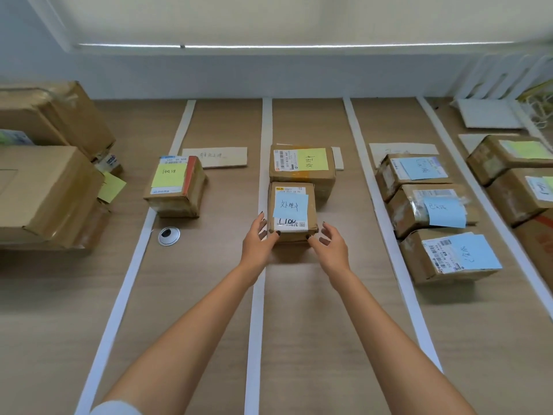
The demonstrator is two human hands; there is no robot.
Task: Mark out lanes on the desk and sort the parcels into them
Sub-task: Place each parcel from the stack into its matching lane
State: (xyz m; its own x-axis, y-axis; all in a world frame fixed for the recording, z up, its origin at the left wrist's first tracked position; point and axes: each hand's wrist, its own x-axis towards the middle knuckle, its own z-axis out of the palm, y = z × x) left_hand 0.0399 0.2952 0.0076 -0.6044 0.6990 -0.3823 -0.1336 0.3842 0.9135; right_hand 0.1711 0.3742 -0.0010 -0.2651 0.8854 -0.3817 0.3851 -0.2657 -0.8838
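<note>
A small brown parcel with a blue note (291, 209) sits on the desk in the middle lane, just right of a white tape strip (265, 130). It stands directly in front of a larger parcel with a yellow note (302, 166). My left hand (258, 239) lies at its front left corner, thumb touching the front edge, fingers spread along the side. My right hand (329, 244) hovers at the front right corner with loosely bent fingers, thumb tip at the box. Neither hand clasps it.
More tape strips (362, 151) divide the wooden desk (314, 324) into lanes. A yellow-note parcel (175, 187) stands in the left lane, three blue-note parcels (434, 209) in the right lane, more boxes (508, 157) far right. Large unsorted cartons (45, 190) pile at left, beside a cable grommet (169, 236).
</note>
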